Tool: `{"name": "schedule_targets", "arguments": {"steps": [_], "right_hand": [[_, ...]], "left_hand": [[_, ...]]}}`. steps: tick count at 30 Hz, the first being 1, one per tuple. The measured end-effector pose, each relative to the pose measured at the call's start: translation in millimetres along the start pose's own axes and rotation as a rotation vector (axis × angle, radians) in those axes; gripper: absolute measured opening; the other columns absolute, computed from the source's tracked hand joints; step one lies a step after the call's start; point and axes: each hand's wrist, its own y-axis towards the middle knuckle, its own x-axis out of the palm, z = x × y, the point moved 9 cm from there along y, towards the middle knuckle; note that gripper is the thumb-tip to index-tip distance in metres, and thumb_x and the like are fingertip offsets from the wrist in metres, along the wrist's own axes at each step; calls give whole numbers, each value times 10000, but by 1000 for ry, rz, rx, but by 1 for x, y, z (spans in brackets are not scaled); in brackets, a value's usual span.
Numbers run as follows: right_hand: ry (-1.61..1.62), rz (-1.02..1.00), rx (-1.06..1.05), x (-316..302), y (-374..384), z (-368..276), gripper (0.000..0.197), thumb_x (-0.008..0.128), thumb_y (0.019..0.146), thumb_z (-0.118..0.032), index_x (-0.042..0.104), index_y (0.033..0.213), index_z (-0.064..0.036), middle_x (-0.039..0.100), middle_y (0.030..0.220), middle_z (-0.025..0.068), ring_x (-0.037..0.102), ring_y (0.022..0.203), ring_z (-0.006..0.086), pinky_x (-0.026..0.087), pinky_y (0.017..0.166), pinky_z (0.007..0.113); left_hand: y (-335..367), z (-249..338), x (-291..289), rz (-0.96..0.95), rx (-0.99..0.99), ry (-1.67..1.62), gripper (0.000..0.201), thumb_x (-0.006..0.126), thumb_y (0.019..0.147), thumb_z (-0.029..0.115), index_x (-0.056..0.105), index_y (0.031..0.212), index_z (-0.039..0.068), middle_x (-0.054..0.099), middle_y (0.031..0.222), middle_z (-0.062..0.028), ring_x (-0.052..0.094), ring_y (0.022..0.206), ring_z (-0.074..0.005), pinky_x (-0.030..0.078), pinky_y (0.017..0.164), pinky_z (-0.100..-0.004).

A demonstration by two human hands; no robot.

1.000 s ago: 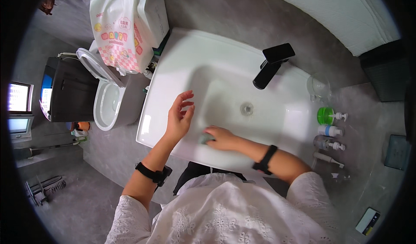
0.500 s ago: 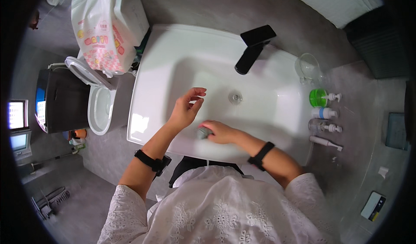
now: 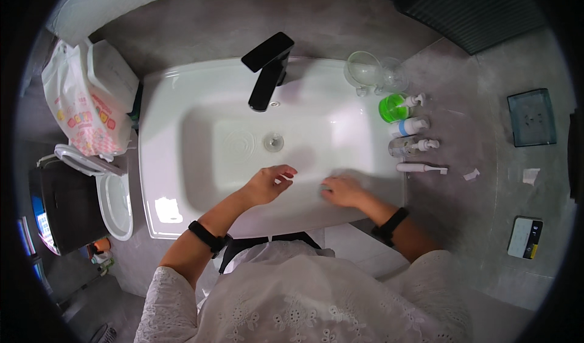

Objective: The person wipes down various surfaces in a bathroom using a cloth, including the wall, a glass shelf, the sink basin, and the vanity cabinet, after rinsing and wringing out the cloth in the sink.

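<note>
Over the near side of the white washbasin [image 3: 159,178] my left hand [image 3: 267,185] hovers, its fingers loosely curved and apart from the thumb, with nothing in them. To its right, my right hand [image 3: 344,191] is closed and low at the basin's near inner wall. A bit of a small grey-green wad [image 3: 325,187] shows at its fingertips; most is hidden, and I cannot tell if it is sponge or cloth. Beyond both hands are the drain [image 3: 274,142] and the black faucet [image 3: 267,78]. Faint ripples show in the basin left of the drain.
Along the right rim stand two clear cups [image 3: 364,69], a green soap bottle [image 3: 393,108], a blue-banded bottle [image 3: 409,126], a clear pump bottle [image 3: 410,146] and an electric toothbrush [image 3: 420,168]. At left are a plastic bag [image 3: 85,112] and a toilet [image 3: 115,203].
The view has shifted, so the basin and faucet sit further left. My right hand has moved rightward along the near wall with the grey-green wad, away from my left hand.
</note>
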Motion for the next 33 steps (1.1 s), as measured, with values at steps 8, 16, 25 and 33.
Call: {"name": "schedule_targets", "arguments": {"steps": [8,16,25,33], "right_hand": [[-965,786,-113,-83,35,34,266,613,863,-236,695,1100,-147,607,1243,49,455,1294,262,280,1144,436],[610,737,-179,-122,77,11,403,778,848,-317,581,1098,-70,685,929,121,663,807,276,529,732,353],[194,258,327,-21,106,-21,953,652,904,-428,68,1592,-122,-27,1649,200,-31,1521,389,72,1194,570],[-74,36,-219,25,135,-138,831,659,880,-460,232,1573,-291,64,1657,163,12,1506,447,87,1193,593]], "left_hand": [[12,-8,16,-64,-76,26,247,590,960,54,606,1205,34,681,1109,-112,672,1040,-210,544,914,-337],[1,-49,-12,79,-390,-92,532,608,988,359,479,1408,58,633,1238,-126,653,1075,-241,547,864,-372],[-49,-95,-45,484,-658,-775,336,661,910,355,525,1174,198,613,1043,-29,629,899,-166,553,734,-386],[-92,-88,-120,757,-529,-842,321,650,927,338,507,1186,211,602,1158,-26,627,1023,-176,563,810,-408]]}}
